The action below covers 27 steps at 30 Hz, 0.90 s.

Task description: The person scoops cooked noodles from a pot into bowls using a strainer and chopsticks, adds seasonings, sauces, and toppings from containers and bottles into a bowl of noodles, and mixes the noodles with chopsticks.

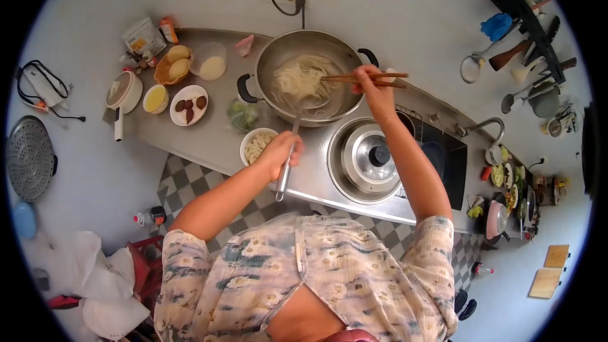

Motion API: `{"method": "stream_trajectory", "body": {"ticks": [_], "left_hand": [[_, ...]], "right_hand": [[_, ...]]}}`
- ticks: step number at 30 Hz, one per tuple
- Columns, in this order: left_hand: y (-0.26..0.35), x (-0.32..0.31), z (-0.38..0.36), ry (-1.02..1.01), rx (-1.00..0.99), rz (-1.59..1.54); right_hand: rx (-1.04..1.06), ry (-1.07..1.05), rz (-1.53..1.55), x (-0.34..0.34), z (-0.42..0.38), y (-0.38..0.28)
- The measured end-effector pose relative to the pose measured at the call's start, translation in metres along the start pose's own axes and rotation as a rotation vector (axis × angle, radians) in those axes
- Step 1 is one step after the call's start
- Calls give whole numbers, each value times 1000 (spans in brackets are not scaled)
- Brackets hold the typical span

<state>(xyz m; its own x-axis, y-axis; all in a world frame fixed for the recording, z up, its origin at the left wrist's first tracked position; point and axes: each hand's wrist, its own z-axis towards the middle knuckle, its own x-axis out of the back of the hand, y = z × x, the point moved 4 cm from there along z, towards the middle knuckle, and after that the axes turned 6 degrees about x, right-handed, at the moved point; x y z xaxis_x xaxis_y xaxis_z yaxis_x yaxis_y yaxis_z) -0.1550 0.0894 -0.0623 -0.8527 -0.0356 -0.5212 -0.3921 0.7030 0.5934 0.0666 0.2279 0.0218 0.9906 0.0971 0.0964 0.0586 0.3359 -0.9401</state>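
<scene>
My left hand [278,154] is closed around the metal handle of a skimmer [283,180]. Its head reaches into a wide two-handled pot [269,57], where pale noodles [304,77] cover most of it. Wooden chopsticks [389,78] are gripped in my right hand [375,94] over the pot's right side, their tips touching the noodles. Just below my left hand's reach, at its left, stands a white bowl [242,152] of pale strips [258,145]. A clear bag of greens [242,116] lies between this bowl and the pot.
Along the left counter are a plate of brown pieces [189,106], a yellow-filled bowl [155,99], a basket [166,76], a tub [209,61] and a small white pot [125,92]. A lidded steel pot [370,158] sits in front, beside the sink [453,164] and faucet [487,128].
</scene>
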Motion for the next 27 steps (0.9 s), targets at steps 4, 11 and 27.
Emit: {"method": "stream_trajectory", "body": {"ticks": [4, 11, 27], "left_hand": [[0, 0, -13, 68, -13, 91], [0, -3, -19, 125, 24, 190], [28, 12, -19, 162, 42, 367]], "right_hand": [[-10, -11, 148, -16, 17, 41], [603, -234, -327, -51, 3, 53], [-230, -85, 430, -33, 19, 66]]}}
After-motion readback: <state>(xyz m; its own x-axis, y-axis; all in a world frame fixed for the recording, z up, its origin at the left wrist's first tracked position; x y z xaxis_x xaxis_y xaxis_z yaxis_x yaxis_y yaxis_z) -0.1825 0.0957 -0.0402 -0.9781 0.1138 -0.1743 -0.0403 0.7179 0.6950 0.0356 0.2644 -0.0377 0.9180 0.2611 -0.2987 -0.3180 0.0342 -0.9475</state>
